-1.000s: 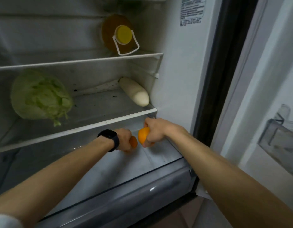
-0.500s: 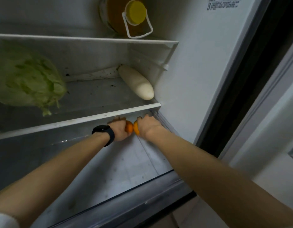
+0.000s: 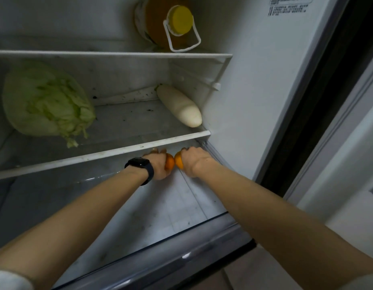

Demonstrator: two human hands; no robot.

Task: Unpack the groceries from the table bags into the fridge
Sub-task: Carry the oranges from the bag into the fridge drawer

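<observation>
Reached deeper, left grip point(image 3: 158, 167) clasps left orange point(image 3: 170, 163), right grip point(image 3: 195, 162) clasps right orange point(image 3: 178, 163), sticker point(image 3: 288, 6) illegible.

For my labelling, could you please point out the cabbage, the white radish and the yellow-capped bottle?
cabbage point(image 3: 45, 99): head view, leafy middle.
white radish point(image 3: 179, 107): head view, mid-body.
yellow-capped bottle point(image 3: 180, 18): head view, yellow cap.

Left hand point(image 3: 158, 167) and right hand point(image 3: 195, 162) bare, forearms bare; black watch point(image 3: 140, 167) on left wrist, dark rectangular face; pale grey sleeves near the elbows: left cuff point(image 3: 11, 280), right cuff point(image 3: 366, 284).
</observation>
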